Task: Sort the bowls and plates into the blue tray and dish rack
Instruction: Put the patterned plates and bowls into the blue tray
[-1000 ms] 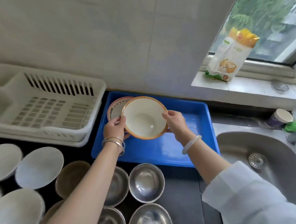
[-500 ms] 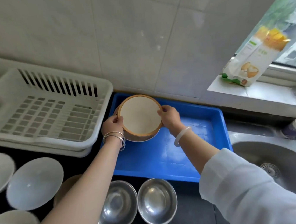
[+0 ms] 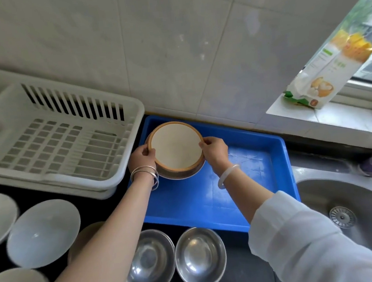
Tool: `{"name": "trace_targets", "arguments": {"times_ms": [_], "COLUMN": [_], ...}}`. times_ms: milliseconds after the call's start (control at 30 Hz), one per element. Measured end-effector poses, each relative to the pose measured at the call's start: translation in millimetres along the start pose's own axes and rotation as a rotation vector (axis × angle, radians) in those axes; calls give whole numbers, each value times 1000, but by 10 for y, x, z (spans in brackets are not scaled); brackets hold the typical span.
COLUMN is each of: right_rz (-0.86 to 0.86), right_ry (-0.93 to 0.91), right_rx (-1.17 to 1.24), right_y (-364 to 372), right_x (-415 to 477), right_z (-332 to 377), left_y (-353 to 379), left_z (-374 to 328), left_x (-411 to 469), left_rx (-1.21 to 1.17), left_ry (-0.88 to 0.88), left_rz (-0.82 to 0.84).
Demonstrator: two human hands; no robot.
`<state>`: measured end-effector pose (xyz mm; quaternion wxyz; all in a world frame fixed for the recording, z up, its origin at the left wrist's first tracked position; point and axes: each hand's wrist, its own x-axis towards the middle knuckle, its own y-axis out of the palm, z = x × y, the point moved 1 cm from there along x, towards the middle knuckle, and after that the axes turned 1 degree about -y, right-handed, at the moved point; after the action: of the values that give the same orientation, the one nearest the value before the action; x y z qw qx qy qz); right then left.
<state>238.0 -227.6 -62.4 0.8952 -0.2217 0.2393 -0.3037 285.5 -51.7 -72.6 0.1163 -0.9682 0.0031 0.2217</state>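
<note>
While both hands grip it, bowl sits between (over tray).

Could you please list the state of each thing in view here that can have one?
Orange-rimmed bowl: held at both sides, stacked on another bowl in the tray's back left corner.
Left hand: gripping the bowl's rim.
Right hand: gripping the bowl's rim.
Blue tray: otherwise bare.
Dish rack: no dishes in it.
Steel bowls: upright on the counter, unsorted.
White bowls: on the counter, unsorted.

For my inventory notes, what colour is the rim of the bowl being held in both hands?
Orange-tan rim on a cream bowl, clearest in the head view.
</note>
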Motion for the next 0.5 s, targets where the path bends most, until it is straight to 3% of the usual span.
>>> {"name": "trace_targets", "arguments": {"times_ms": [500], "right_rz": [61], "right_ry": [43], "right_rx": [134], "right_y": [-31], "right_x": [-165], "right_z": [-61], "left_y": [35], "left_z": [10], "left_x": [-134], "left_rx": [29], "left_ry": [35], "left_rz": [-2]}}
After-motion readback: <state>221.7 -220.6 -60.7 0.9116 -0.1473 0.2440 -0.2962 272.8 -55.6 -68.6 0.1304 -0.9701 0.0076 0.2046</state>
